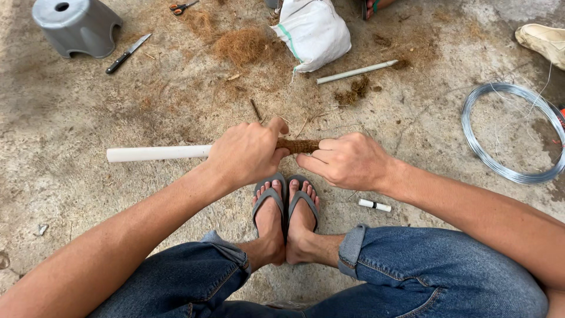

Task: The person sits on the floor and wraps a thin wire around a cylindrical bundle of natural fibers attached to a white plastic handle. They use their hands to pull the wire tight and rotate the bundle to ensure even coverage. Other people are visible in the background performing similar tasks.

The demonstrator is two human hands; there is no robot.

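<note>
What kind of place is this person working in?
Probably an outdoor yard or workshop floor: rough concrete ground strewn with brown coconut fibre, a wire coil, and a knife.

Long white plastic pipe (156,153) is looking smooth and matt; its end is wearing a brown, rough, hairy coconut-fibre wrap (298,145). Loose brown fibre pile (241,46) is looking dry and wiry. Coil of thin grey metal wire (511,131) is shining faintly. Grey plastic stool (76,26) is showing a smooth, dull finish. White woven sack (313,30) is looking coarse. Concrete floor (70,112) is appearing rough, stained, gritty. Blue denim jeans (435,277) are looking soft, matt.
</note>
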